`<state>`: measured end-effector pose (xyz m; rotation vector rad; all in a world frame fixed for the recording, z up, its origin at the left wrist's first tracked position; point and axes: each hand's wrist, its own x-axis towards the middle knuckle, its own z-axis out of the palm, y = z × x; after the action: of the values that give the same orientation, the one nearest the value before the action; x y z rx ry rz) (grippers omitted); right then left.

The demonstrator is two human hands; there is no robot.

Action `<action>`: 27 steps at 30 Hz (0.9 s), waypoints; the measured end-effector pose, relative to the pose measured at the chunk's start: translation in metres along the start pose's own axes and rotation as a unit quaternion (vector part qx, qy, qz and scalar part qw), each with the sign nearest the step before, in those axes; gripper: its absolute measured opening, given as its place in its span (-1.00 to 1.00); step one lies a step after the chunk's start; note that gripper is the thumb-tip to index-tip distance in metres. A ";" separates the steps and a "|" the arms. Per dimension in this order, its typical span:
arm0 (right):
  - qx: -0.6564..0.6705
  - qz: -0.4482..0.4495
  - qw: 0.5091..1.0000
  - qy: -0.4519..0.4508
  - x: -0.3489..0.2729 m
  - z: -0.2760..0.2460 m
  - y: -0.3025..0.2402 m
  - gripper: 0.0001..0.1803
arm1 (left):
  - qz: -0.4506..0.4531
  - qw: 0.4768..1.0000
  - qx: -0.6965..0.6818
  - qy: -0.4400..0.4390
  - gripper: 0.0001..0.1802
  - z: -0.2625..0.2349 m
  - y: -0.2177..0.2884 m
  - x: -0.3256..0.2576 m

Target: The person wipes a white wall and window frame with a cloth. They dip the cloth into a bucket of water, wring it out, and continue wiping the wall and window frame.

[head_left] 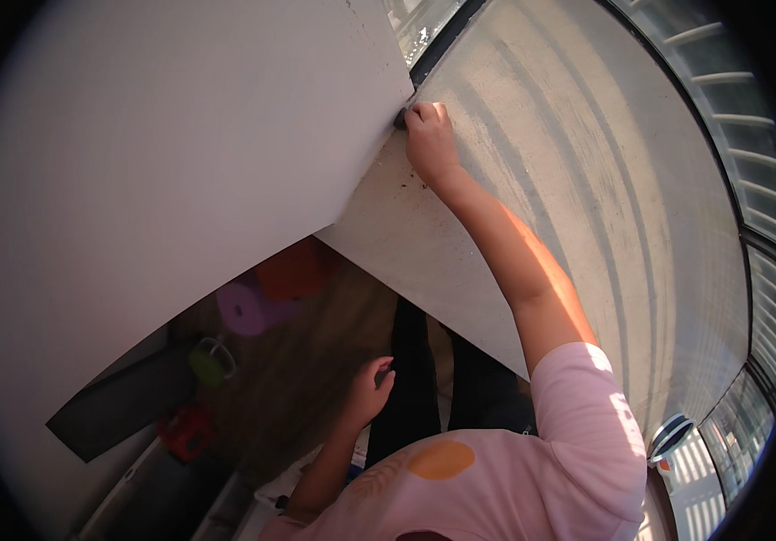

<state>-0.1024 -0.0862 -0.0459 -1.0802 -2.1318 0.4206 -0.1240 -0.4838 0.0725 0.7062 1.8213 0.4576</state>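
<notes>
Small dark object (401,118), can't tell what it is, sits right at the white wall's (181,153) corner where the sunlit grey ledge (586,180) meets it. Right hand (430,140) has fingers curled tight on it, pressing against that corner. Left hand (370,389) hangs loosely curled well below the wall, holding nothing, above the wooden floor (316,361).

A pale grey ledge (586,189) is stretching under the window, lit by striped sunlight, and the right hand (430,140) is resting on it at the wall corner. Below, a brown wooden floor (316,361) is carrying a purple roll (248,311), an orange block (293,270), a green cup (208,362) and a red object (187,431).
</notes>
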 end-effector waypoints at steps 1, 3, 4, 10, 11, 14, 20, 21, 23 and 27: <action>-0.024 -0.001 1.000 0.001 -0.001 0.004 0.000 -0.82 | -0.009 1.000 -0.001 0.011 -0.68 0.004 -0.010 -0.006; -0.026 -0.022 0.999 -0.008 -0.011 0.007 -0.007 -0.82 | -0.024 1.000 -0.004 0.014 -0.68 0.010 -0.022 -0.018; -0.011 -0.032 0.999 -0.026 -0.019 0.007 -0.014 -0.81 | -0.030 1.000 -0.007 0.006 -0.68 0.013 -0.023 -0.023; 0.014 0.007 0.999 0.033 -0.034 0.013 -0.036 -0.79 | -0.010 0.999 0.012 -0.036 -0.68 0.006 -0.002 -0.034; 0.016 0.016 0.999 0.033 -0.034 0.013 -0.037 -0.79 | -0.003 1.000 -0.003 -0.026 -0.67 0.005 -0.004 -0.035; 0.057 -0.029 0.997 -0.039 -0.040 0.006 -0.043 -0.79 | 0.026 0.999 0.005 -0.044 -0.67 0.000 -0.025 -0.033; 0.142 -0.118 0.957 -0.226 -0.092 -0.027 -0.050 -0.74 | 0.045 0.999 -0.003 -0.031 -0.68 -0.022 -0.034 -0.028; 0.156 -0.118 0.943 -0.270 -0.099 -0.034 -0.048 -0.74 | 0.043 0.998 0.000 -0.036 -0.68 -0.025 -0.038 -0.029; 0.169 -0.070 0.948 -0.260 -0.089 -0.044 -0.052 -0.75 | 0.029 0.999 0.006 -0.038 -0.69 -0.034 -0.049 -0.034; 0.146 -0.003 0.964 -0.223 -0.047 -0.029 -0.055 -0.76 | 0.037 0.997 0.043 -0.048 -0.69 -0.043 -0.053 -0.039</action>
<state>-0.0941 -0.1579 -0.0152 -0.8648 -2.3537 1.0225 -0.1675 -0.5483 0.0824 0.8432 1.7375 0.3884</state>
